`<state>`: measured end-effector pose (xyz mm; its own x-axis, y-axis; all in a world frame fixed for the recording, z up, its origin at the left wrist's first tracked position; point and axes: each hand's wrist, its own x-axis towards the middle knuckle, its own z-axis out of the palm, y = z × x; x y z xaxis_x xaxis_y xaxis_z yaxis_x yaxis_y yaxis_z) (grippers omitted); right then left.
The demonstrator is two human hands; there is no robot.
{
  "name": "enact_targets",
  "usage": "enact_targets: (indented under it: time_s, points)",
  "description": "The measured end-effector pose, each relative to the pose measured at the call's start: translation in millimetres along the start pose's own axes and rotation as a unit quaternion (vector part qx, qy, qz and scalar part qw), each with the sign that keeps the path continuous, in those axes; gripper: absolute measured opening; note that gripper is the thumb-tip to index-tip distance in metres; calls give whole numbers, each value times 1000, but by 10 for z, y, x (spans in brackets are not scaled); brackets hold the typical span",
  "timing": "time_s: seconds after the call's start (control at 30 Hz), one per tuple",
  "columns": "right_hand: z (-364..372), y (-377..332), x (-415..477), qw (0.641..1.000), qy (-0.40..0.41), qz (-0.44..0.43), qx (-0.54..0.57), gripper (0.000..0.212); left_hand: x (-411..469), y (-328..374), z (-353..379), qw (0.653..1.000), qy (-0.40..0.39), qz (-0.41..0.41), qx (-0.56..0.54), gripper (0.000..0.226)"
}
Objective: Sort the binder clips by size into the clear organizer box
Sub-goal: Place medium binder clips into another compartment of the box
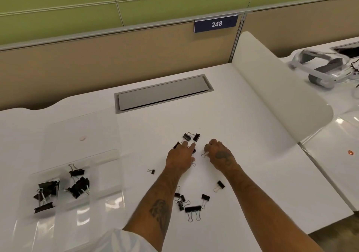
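Reads "248" in white on a blue sign fixed to the partition behind the tabletop; no other legible writing.

Black binder clips with silver wire handles, in several sizes. Already in the clear organizer box at left: two clusters in neighbouring compartments, larger clips to the left, medium ones just beside. Loose on the tabletop: a far group just beyond the fingertips, one tiny clip alone near the left wrist, a near group between the forearms including one wide clip, and a single clip near the right forearm.

Left hand flat, fingers spread over clips, grip wide. Right hand curled, grip narrow, pinching a wire handle.
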<state>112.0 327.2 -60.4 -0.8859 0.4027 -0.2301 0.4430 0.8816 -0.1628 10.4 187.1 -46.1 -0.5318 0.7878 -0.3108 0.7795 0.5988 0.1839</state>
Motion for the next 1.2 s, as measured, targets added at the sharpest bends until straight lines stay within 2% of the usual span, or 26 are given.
enact_targets:
  time_s: [0.17, 0.33, 0.43, 0.53, 0.67, 0.83, 1.07, 1.2]
  points:
    - [-5, 22, -33, 1000, 16, 14, 19, 27, 4, 37, 10, 999, 37, 17, 29, 26]
    - [-35, 63, -93, 996, 43, 47, 70, 18, -114, 99, -96, 997, 63, 38, -7, 31]
    - [-98, 25, -94, 986, 70, 78, 126, 24, -188, 63, -179, 995, 91, 34, -33, 32]
    - [-192, -118, -52, 981, 85, 64, 161, 31, -307, -79, -261, 991, 119, 13, -65, 34]
    - [-313, -422, 52, 973, 70, 69, 208, 20, -537, -440, -333, 983, 130, -39, -127, 27]
    - [-447, -1080, 69, 949, 73, 39, 304, 9, -990, -994, -420, 947, 183, -102, -243, 27]
    - [-415, -2218, -5, 908, 46, 6, 416, 8, -1667, -1719, -461, 900, 283, -169, -286, 20]
    - [-321, -2684, -67, 915, 33, -14, 403, 6, -1968, -1991, -409, 869, 278, -213, -349, 30]
